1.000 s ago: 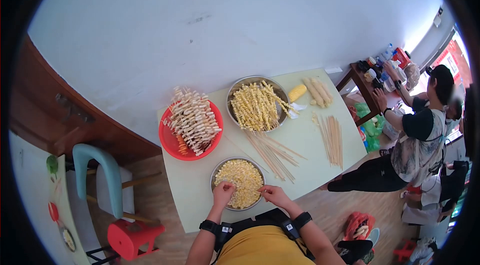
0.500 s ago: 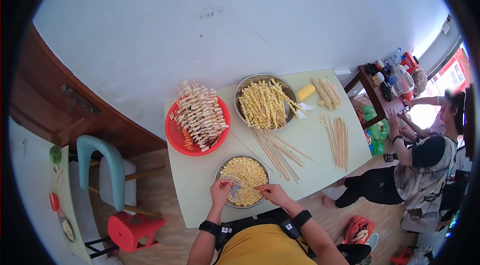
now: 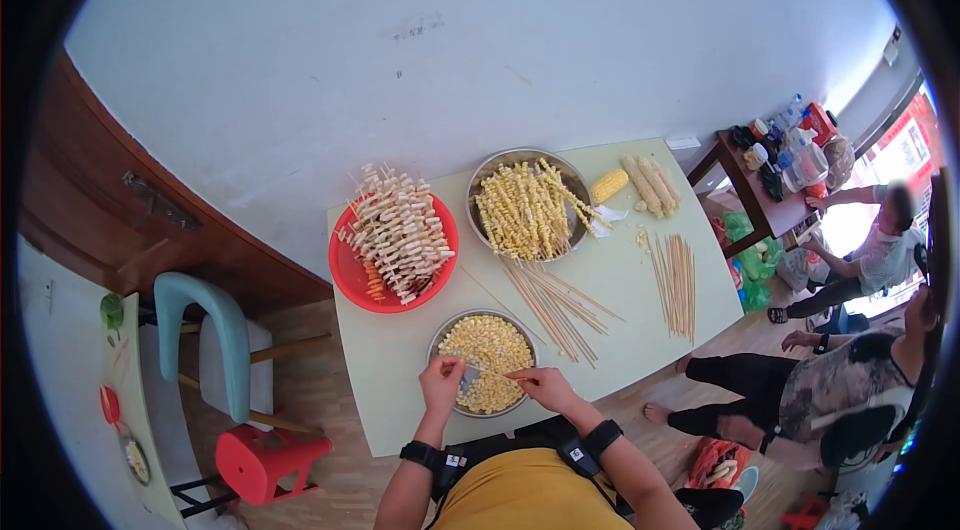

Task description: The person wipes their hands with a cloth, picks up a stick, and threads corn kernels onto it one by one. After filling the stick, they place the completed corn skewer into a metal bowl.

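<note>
A metal bowl [image 3: 432, 345] full of loose corn kernels [image 3: 488, 342] sits at the front of the table. Over it, a thin wooden skewer [image 3: 495, 372] runs between my hands. My right hand [image 3: 550, 388] grips the skewer in a pinch. My left hand [image 3: 440, 384] is closed at the skewer's other end, its fingertips pressed together; whatever small piece they hold is too small to make out. Behind, a larger metal bowl [image 3: 477, 220] holds skewers threaded with corn kernels [image 3: 525, 205]. Bare skewers [image 3: 560, 315] lie on the table right of the kernel bowl.
A red basin [image 3: 341, 275] of white skewered pieces [image 3: 400, 235] stands left on the pale green table [image 3: 630, 360]. A corn cob [image 3: 609, 186], stripped cobs [image 3: 652, 185] and more bare skewers [image 3: 676, 288] lie right. Two people [image 3: 760, 385] are at the right, near a side table [image 3: 760, 195].
My hands stay over the kernel bowl in nearly the same pose. At the right, the nearer person has leaned and moved down in view, leaving another person behind more visible.
</note>
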The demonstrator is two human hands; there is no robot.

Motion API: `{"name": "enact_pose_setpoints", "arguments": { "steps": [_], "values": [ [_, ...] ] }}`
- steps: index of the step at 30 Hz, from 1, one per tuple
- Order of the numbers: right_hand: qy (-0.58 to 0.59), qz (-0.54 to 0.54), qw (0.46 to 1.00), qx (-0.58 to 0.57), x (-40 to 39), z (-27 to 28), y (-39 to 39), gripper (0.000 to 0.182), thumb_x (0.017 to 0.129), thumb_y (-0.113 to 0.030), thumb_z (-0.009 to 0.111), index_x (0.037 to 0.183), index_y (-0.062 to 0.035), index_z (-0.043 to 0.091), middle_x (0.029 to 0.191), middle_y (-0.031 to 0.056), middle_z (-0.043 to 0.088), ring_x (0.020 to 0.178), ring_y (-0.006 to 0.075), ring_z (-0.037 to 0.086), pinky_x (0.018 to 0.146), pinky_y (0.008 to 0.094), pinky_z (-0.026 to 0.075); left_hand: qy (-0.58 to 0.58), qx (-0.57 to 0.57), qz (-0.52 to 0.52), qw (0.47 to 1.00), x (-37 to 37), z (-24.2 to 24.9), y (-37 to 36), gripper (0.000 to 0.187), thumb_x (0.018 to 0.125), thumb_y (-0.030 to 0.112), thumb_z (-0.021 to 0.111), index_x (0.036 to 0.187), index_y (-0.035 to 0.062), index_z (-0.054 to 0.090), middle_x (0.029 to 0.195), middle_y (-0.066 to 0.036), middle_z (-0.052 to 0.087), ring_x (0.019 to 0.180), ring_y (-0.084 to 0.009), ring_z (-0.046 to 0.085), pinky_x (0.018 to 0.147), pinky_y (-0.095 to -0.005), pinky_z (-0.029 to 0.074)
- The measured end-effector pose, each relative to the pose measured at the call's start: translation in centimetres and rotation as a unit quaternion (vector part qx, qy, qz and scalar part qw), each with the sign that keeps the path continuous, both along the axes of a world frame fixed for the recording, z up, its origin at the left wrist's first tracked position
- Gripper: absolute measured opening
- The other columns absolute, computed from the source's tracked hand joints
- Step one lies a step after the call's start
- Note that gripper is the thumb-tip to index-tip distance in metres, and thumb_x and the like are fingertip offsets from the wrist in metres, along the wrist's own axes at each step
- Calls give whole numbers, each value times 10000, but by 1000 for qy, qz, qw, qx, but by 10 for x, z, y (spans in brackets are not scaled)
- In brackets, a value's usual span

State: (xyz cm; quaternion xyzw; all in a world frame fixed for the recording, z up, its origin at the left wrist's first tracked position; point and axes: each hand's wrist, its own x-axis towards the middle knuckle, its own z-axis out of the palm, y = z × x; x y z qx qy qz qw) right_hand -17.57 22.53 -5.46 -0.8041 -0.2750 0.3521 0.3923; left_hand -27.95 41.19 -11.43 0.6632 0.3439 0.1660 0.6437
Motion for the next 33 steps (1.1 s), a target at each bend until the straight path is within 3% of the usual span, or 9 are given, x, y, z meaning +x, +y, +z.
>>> {"name": "enact_pose_setpoints", "arguments": {
  "steps": [20, 33],
  "values": [
    [4, -16, 999, 43, 1, 0, -3, 237, 796, -118, 509, 1010, -138, 607, 526, 60, 493, 458, 99, 432, 474, 245, 384, -49, -56, 53, 996, 0, -4, -7, 61, 765, -7, 561, 814, -30, 535, 738, -94, 598, 675, -159, 619, 611, -225, 481],
    [6, -8, 1000, 23, 1, 3, -6, 251, 788, -110, 499, 1012, -143, 609, 512, 56, 481, 448, 95, 419, 464, 244, 378, 1, 42, 35, 999, 0, 7, -11, 78, 732, 27, 588, 801, -4, 568, 690, -71, 613, 627, -119, 600, 579, -226, 471]
  ]
}}
